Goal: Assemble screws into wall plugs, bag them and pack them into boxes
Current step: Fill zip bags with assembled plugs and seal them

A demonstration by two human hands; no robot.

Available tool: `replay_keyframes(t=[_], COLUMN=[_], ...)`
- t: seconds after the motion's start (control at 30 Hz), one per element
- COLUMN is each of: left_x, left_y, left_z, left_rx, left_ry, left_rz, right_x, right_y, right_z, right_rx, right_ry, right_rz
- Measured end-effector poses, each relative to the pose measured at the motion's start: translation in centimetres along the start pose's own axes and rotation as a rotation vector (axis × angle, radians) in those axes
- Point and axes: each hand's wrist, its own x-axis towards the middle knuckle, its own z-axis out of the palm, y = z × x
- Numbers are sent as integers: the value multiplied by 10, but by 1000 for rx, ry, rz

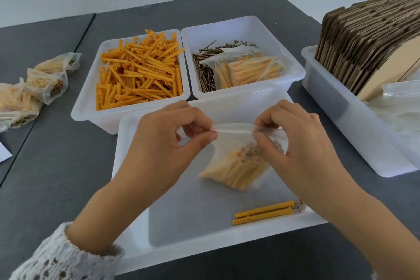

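Head cam, centre of the frame: both hands are up over the near white tray [136, 229], pinching the top strip of a clear bag [236, 159] stuffed with orange plugs and screws. Left hand [163, 145] has thumb and forefinger clamped on the left end of the strip, other fingers curled in. Right hand [302, 143] pinches the right end the same way. Two assembled plugs [266, 212] lie loose lower right in that tray. Upper middle: a bin of plugs [138, 70], and a bin of screws [204, 70]. Finished bags [43, 84] sit far left.
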Motion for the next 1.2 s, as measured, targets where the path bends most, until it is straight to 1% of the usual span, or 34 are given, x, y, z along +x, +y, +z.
replay_keyframes(t=[0.43, 0.7, 0.87, 1.0, 1.1, 1.2], left_x=[-4, -6, -3, -6, -9, -9], left_y=[4, 7, 11, 13, 15, 17], left_z=[11, 17, 19, 20, 23, 22], left_rx=[-76, 26, 98, 156, 93, 83], left_ry=[55, 65, 96, 124, 160, 169], left_rz=[45, 87, 148, 185, 161, 168], right_x=[-2, 0, 7, 10, 11, 10], right_y=[-13, -14, -20, -20, -13, 1], right_z=[8, 12, 16, 10, 3, -6], right_rx=[-26, -2, 19, -6, -63, -137], right_ry=[15, -14, -5, -12, -49, -67], right_rz=[-63, -74, -104, -131, -149, -159])
